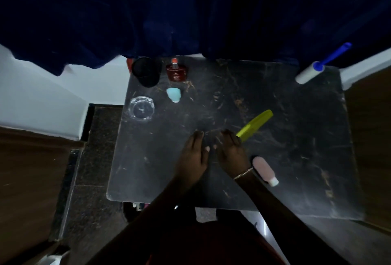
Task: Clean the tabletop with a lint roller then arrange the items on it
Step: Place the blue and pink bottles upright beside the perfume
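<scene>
— While both hands are hovering, what is lying on the black tabletop [275,159]?
— One lint roller [311,72], far right corner, blue handle pointing far-right; one green comb [255,125].
— Left hand [193,159]?
— Spreading open, empty.
— Right hand [231,151]?
— Fingers are touching the comb's near end; grip unclear.

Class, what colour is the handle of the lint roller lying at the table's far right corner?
Blue; the lint roller has a white roll. Seen in the head view.
</scene>
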Action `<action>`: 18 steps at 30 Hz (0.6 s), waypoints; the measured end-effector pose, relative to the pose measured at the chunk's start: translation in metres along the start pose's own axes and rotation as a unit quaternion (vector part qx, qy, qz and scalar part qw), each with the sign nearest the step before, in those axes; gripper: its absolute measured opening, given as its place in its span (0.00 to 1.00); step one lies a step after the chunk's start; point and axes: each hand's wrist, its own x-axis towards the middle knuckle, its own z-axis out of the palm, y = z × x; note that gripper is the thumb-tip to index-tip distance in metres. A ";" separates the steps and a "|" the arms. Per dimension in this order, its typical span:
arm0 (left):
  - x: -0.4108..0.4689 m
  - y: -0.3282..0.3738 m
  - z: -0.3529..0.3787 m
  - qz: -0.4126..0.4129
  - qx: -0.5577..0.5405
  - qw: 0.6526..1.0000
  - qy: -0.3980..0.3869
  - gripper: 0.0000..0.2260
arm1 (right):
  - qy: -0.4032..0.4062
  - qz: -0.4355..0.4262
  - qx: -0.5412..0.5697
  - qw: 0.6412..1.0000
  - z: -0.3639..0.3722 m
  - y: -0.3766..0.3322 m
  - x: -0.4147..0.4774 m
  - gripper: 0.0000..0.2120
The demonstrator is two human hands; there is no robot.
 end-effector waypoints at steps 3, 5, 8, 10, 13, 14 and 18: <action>-0.015 0.037 0.040 -0.044 -0.028 0.998 -0.039 0.24 | 0.022 0.063 0.007 0.998 -0.021 0.045 -0.035 0.22; -0.019 0.063 0.069 -0.092 -0.075 0.990 -0.070 0.21 | 0.034 0.120 0.024 0.992 -0.036 0.080 -0.053 0.21; -0.019 0.088 0.106 -0.187 -0.128 0.965 -0.134 0.16 | -0.001 0.189 0.038 0.981 -0.055 0.124 -0.067 0.16; -0.019 0.102 0.126 -0.267 -0.174 0.932 -0.174 0.07 | -0.059 0.210 0.030 0.975 -0.063 0.147 -0.071 0.13; -0.022 0.116 0.147 -0.321 -0.272 0.887 -0.192 0.11 | -0.127 0.225 0.059 0.964 -0.068 0.166 -0.073 0.16; -0.022 0.117 0.150 -0.323 -0.274 0.884 -0.199 0.11 | -0.144 0.218 0.066 0.963 -0.067 0.167 -0.072 0.16; -0.015 0.110 0.153 -0.335 -0.274 0.881 -0.191 0.11 | -0.178 0.184 0.066 0.964 -0.058 0.156 -0.062 0.11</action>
